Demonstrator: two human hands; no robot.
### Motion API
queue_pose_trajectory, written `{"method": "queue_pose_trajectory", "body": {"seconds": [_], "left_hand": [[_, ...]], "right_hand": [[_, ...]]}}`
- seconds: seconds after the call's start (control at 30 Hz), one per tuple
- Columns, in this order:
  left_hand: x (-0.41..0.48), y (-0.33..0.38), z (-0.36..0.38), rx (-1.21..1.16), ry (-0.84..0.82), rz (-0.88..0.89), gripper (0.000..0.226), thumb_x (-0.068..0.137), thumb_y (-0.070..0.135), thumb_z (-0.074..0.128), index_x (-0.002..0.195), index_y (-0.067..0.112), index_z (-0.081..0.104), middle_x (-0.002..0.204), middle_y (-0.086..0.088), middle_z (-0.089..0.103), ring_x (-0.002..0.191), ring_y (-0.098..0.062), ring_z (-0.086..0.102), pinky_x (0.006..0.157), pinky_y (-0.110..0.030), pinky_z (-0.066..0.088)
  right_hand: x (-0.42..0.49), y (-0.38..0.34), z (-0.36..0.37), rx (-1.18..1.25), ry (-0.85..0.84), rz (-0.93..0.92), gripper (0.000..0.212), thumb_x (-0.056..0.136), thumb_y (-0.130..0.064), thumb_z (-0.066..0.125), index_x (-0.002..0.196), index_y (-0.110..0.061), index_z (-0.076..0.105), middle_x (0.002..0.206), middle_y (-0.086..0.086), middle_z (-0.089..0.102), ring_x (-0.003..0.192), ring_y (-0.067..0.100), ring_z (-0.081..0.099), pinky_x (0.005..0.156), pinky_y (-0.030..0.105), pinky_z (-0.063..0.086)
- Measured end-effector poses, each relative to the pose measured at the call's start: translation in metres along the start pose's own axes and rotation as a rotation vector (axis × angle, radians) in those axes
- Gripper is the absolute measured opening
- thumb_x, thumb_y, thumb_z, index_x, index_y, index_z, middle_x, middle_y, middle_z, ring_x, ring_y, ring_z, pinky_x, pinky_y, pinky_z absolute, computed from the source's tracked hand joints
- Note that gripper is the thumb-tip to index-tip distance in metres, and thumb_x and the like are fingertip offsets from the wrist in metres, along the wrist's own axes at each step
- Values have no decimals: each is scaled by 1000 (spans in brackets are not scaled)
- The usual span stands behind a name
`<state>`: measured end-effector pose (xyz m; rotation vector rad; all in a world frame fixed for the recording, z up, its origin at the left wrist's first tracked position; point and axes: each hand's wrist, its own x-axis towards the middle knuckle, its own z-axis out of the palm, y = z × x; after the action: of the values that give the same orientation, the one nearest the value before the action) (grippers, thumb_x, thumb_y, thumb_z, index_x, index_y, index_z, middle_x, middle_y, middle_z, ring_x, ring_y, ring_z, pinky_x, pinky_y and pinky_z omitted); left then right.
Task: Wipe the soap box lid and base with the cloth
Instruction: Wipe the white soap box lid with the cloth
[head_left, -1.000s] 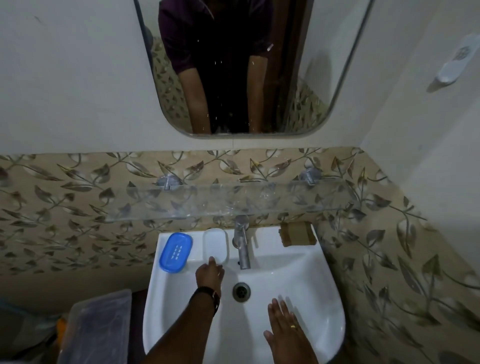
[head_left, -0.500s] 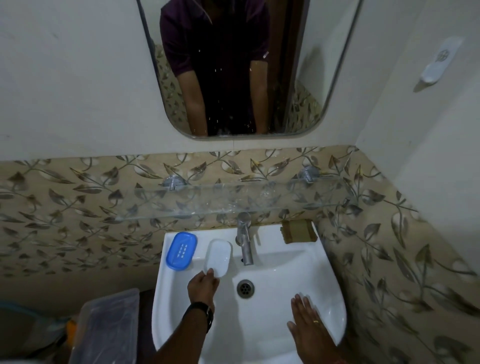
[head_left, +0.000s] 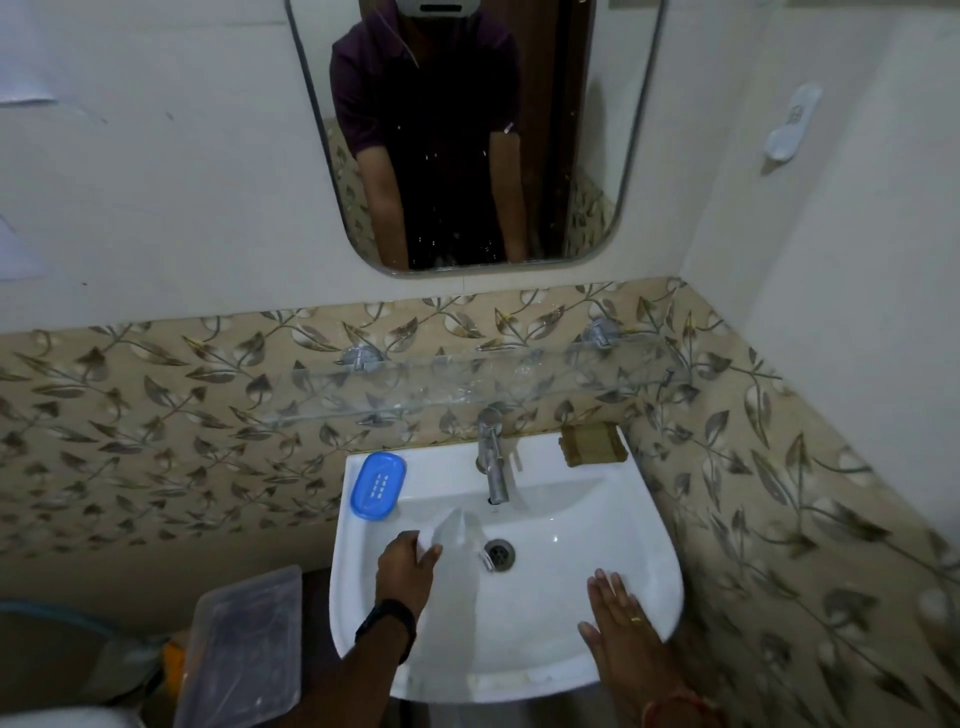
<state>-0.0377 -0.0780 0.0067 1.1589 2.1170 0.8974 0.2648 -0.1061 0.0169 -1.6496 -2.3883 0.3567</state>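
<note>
The blue soap box base (head_left: 378, 485) lies on the back left ledge of the white sink (head_left: 644, 545). My left hand (head_left: 408, 564) grips the clear soap box lid (head_left: 457, 530) by one edge and holds it tilted over the basin, left of the drain (head_left: 500, 552). The lid looks blurred. My right hand (head_left: 621, 618) rests flat on the sink's front right rim, fingers apart, holding nothing. A brownish folded cloth (head_left: 593, 444) sits on the back right corner of the sink.
A steel tap (head_left: 493, 457) stands at the back middle of the sink. Above it a glass shelf (head_left: 467, 389) juts from the leaf-patterned tiles, with a mirror (head_left: 467, 135) higher up. A clear plastic bin (head_left: 244, 649) stands on the floor to the left.
My left hand has lifted the clear lid off the sink's back ledge and brought it forward over the basin. My right hand stays on the front rim.
</note>
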Motion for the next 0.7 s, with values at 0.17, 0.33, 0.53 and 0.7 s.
{"method": "queue_pose_trajectory", "body": {"seconds": [0.17, 0.33, 0.53, 0.7], "left_hand": [[-8, 15, -5, 279, -50, 204, 37, 96, 26, 65, 129, 11, 59, 125, -9, 65, 116, -27, 61, 101, -35, 48], [-13, 23, -7, 493, -59, 350, 41, 96, 27, 65, 132, 10, 57, 126, -12, 65, 116, -29, 62, 98, -37, 52], [-15, 17, -5, 470, -13, 375, 39, 91, 25, 72, 125, 9, 62, 118, -12, 68, 109, -31, 64, 91, -39, 55], [-13, 5, -3, 314, -15, 298, 39, 89, 24, 74, 123, 9, 64, 117, -10, 69, 106, -28, 65, 92, -36, 51]], "right_hand": [[-4, -8, -1, 27, -114, 80, 81, 100, -51, 1, 123, -3, 62, 140, -1, 55, 144, 8, 16, 113, 16, -9], [-2, 15, 13, -76, -131, 109, 108, 77, -70, -24, 147, -9, 33, 157, 5, 23, 144, 29, 26, 100, 11, -32], [9, 23, 20, -79, -139, 135, 117, 63, -72, -35, 152, -13, 13, 162, 3, 6, 150, 22, 6, 115, 21, -15], [34, 36, 8, -55, -191, 210, 79, 95, -59, 24, 152, -13, -5, 162, 5, -9, 149, 24, -10, 121, 35, -3]]}}
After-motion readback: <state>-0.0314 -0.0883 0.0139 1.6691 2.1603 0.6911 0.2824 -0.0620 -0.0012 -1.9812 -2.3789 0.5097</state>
